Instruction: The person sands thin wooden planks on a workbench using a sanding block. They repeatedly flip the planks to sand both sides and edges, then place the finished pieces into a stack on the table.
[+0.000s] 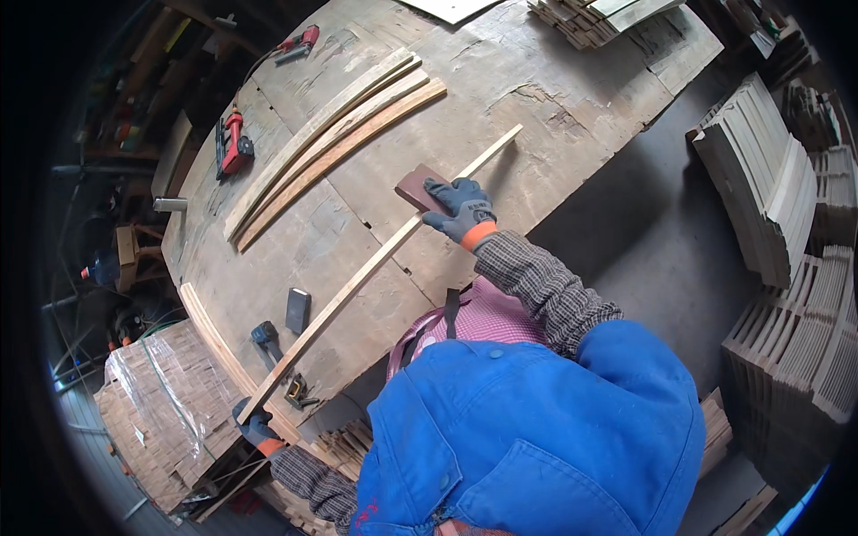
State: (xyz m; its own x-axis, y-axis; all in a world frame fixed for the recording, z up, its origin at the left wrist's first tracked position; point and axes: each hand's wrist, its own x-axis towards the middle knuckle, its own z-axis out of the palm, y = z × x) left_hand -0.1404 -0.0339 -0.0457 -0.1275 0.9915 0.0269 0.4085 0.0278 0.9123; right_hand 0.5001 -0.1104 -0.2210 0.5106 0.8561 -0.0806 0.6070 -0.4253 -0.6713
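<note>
1. Wooden strip (353,290), in the head view, runs slantwise over the surface (572,152) between both hands, its far end reaching past the right hand and its near end in the left
2. Left hand (257,427), gloved, grasps the strip's near end; how the fingers close underneath cannot be told
3. Right hand (462,210), gloved, grips a brown block (416,188) from above, the block lying across the strip
4. Just beyond the left hand, near the strip, lie a yellow-and-black tool (297,390), a blue-and-black tool (265,334) and a dark block (298,310); three loose strips (393,109) lie farther off, beyond the right hand
5. The brown block looks wider than the strip, so uneven pressure from the right hand could tip it off one edge
6. If the left hand slackened, the slim strip could slide, twist or bow under a push
7. A sideways swing could knock the small tools near the left hand
</note>
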